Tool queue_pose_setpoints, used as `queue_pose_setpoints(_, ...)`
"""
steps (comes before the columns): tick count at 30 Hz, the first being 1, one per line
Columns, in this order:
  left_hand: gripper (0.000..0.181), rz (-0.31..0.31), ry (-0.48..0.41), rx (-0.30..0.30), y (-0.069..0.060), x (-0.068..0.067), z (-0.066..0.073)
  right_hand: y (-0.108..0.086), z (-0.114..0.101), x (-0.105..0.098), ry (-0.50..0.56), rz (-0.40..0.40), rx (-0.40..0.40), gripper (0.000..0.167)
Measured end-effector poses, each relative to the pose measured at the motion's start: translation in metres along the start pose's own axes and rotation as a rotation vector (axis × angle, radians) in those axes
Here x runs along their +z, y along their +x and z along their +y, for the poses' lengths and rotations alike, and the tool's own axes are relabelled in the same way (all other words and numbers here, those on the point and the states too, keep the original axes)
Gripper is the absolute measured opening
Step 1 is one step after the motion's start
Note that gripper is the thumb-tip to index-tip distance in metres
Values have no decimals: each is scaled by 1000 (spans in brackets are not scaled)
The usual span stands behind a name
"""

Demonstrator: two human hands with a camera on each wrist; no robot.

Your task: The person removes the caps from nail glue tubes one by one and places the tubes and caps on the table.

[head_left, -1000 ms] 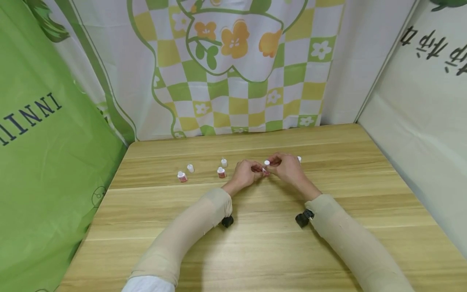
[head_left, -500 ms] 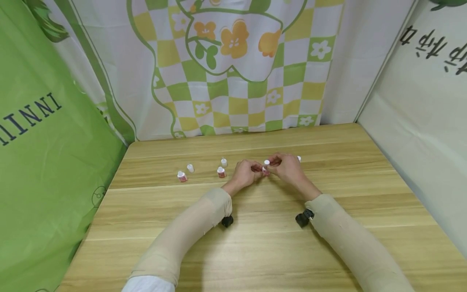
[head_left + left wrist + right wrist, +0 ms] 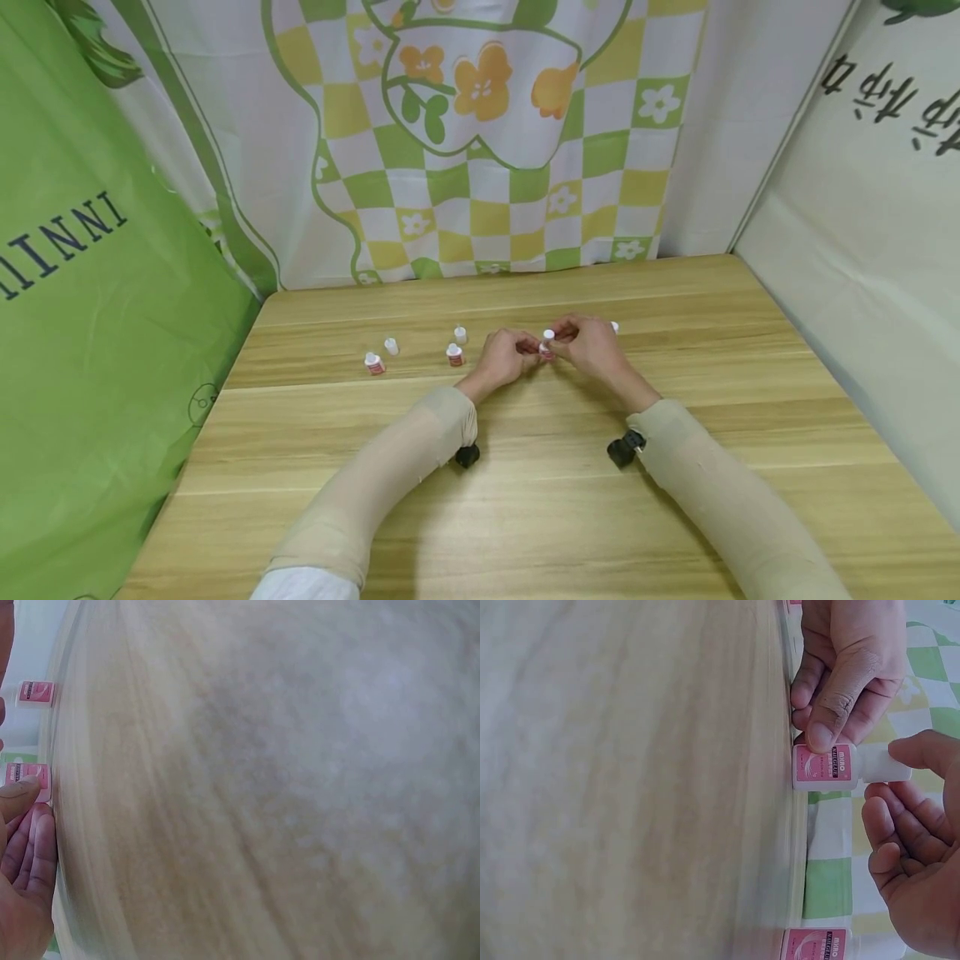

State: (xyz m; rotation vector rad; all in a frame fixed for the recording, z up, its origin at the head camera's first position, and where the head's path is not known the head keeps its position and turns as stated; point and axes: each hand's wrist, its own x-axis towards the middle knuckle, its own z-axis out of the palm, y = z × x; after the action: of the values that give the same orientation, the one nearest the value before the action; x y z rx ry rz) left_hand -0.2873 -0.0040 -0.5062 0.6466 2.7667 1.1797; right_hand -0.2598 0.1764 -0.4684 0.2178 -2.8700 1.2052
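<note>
A small pink-labelled bottle [image 3: 823, 768] stands on the table between both hands. The left hand [image 3: 504, 358] grips its body, thumb on the label in the right wrist view. The right hand [image 3: 596, 346] pinches the white cap [image 3: 886, 763] on its top between thumb and fingers. In the head view the cap [image 3: 549, 335] shows above the bottle, whose lower part is partly covered by fingers. In the left wrist view the left hand [image 3: 28, 862] has its thumb on a pink label [image 3: 37, 778].
Left of the hands stand two bottles [image 3: 375, 363] [image 3: 455, 355], with a white cap [image 3: 392, 345] and another white cap [image 3: 461, 334] behind them. A white-topped item [image 3: 615, 327] shows past the right hand. Patterned cloth [image 3: 487, 208] hangs behind the wooden table [image 3: 540, 500].
</note>
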Motion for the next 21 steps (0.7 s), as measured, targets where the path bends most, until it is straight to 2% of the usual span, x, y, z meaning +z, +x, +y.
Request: queue_pose_setpoints(21,14,12,15,11,0,0,1,1,-1,0,-8,-2,3,25)
